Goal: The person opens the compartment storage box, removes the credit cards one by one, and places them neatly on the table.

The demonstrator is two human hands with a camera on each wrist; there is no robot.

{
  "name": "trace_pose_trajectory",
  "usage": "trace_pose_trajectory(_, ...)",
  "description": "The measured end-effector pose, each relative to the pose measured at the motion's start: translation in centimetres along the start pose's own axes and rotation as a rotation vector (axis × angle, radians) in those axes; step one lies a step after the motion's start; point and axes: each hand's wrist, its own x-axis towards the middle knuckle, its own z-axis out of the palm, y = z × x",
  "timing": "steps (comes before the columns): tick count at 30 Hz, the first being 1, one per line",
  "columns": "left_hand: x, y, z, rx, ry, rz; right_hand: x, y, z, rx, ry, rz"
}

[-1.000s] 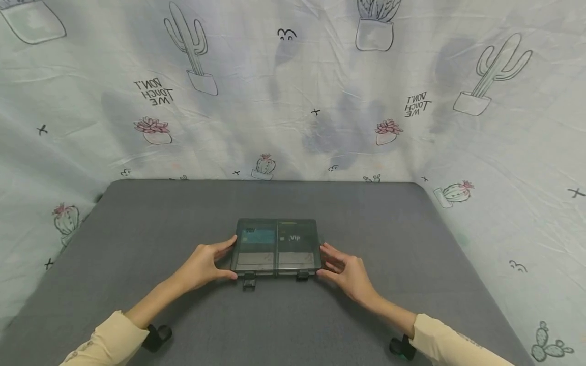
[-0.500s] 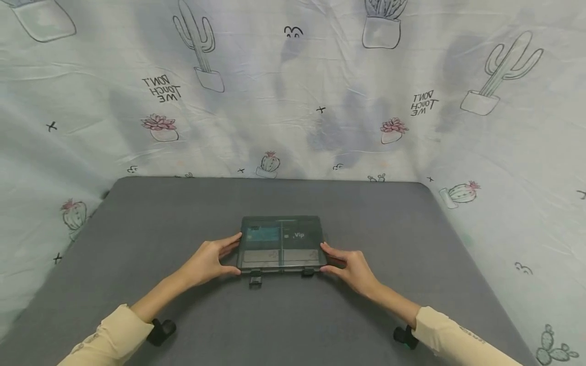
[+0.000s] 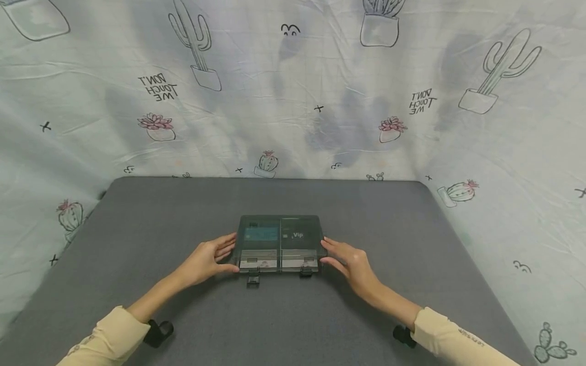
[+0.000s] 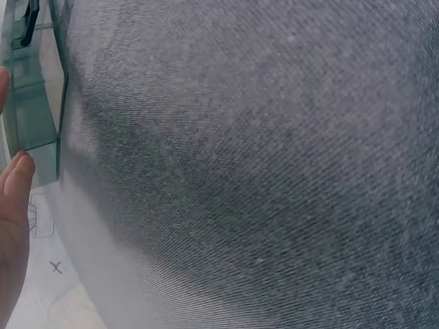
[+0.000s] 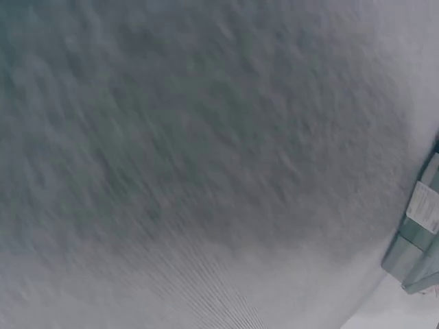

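Observation:
A dark translucent plastic case [image 3: 280,241] lies on the grey cloth between my two hands. Its lid covers two side-by-side sections with cards inside: a blue card [image 3: 261,234] on the left, a dark one marked "Vip" on the right. Pale pieces show along the front. A latch [image 3: 253,281] sticks out from the front left. My left hand [image 3: 205,261] touches the case's left side with extended fingers, thumb at the front corner. My right hand [image 3: 353,263] rests fingertips and thumb against the right side. In the right wrist view only the case's corner [image 5: 411,257] shows.
The grey cloth-covered table [image 3: 284,315] extends around the case on all sides. Behind it hangs a white curtain [image 3: 247,91] with cactus drawings, reaching round both sides. Black wrist straps [image 3: 157,333] show beneath the cream sleeves [image 3: 107,338].
The view has shifted slightly. The case's tilt has changed a little, and the pale pieces at its front look different. Both hands stay at its sides, the right fingers slightly more extended.

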Motion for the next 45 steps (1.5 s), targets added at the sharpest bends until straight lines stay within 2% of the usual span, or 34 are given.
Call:
trace_pose_trajectory(3,-0.1,0.0,0.0,0.068,0.009,0.009,0.7,0.2,0.0,0.037,0.048,-0.049)
trace_pose_trajectory(7,-0.1,0.1,-0.1,0.142,0.032,0.069,1.4,0.8,0.0,0.081,0.118,-0.125)
trace_pose_trajectory(11,-0.1,0.3,-0.3,0.195,0.054,0.094,2.0,1.8,0.1,0.141,0.197,-0.175)
trace_pose_trajectory(13,0.0,0.4,-0.4,0.202,0.054,0.085,2.4,2.2,0.1,0.161,0.218,-0.208)
trace_pose_trajectory(16,0.1,0.4,-0.6,0.211,0.049,0.074,3.0,2.6,0.0,0.129,0.235,-0.279)
trace_pose_trajectory(21,0.1,0.2,-0.6,0.137,0.027,0.086,4.3,3.1,0.0,0.06,0.287,-0.35)
trace_pose_trajectory(23,0.2,0.2,-0.6,0.113,0.012,0.093,5.0,3.2,0.0,0.05,0.322,-0.345)
trace_pose_trajectory(29,0.4,0.3,-0.6,0.139,0.01,0.1,7.2,3.6,0.0,0.075,0.398,-0.277)
trace_pose_trajectory(35,0.4,0.5,-0.6,0.166,0.027,0.113,8.7,4.2,0.0,0.116,0.402,-0.22)
trace_pose_trajectory(41,0.5,0.7,-0.6,0.223,0.036,0.138,9.7,5.0,0.1,0.078,0.407,-0.171)
trace_pose_trajectory(45,0.7,0.8,-0.5,0.24,0.031,0.121,10.7,5.3,0.0,0.065,0.416,-0.11)
